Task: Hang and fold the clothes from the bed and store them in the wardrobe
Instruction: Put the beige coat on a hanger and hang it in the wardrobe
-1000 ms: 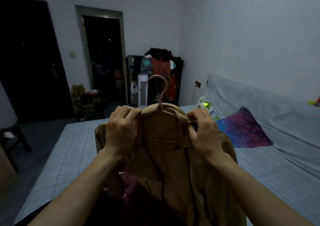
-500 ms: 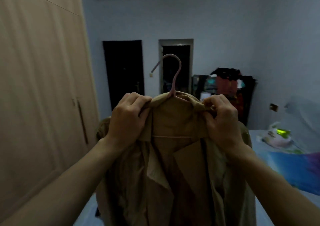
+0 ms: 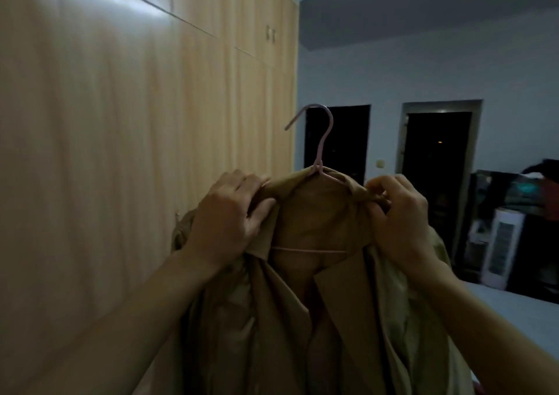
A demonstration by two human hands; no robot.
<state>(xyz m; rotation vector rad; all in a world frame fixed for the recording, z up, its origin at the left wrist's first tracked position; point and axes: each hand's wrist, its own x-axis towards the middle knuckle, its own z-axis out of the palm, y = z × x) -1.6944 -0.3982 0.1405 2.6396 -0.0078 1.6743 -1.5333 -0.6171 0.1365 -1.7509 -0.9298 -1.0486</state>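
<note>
Both hands, left hand (image 3: 227,219) and right hand (image 3: 403,216), are gripping the tan coat (image 3: 305,319) on its pink hanger (image 3: 320,152), fingers curled round the shoulders (wardrobe (image 3: 127,140) doors closed, contents unseen).

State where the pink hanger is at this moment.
In the head view the pink hanger sits centre frame inside the tan coat, its hook rising between the left hand and right hand, just right of the closed wardrobe.

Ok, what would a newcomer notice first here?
The tan coat on a pink hanger, held up at centre, with the left hand and right hand gripping its shoulders. Then the closed wooden wardrobe filling the left side.
</note>
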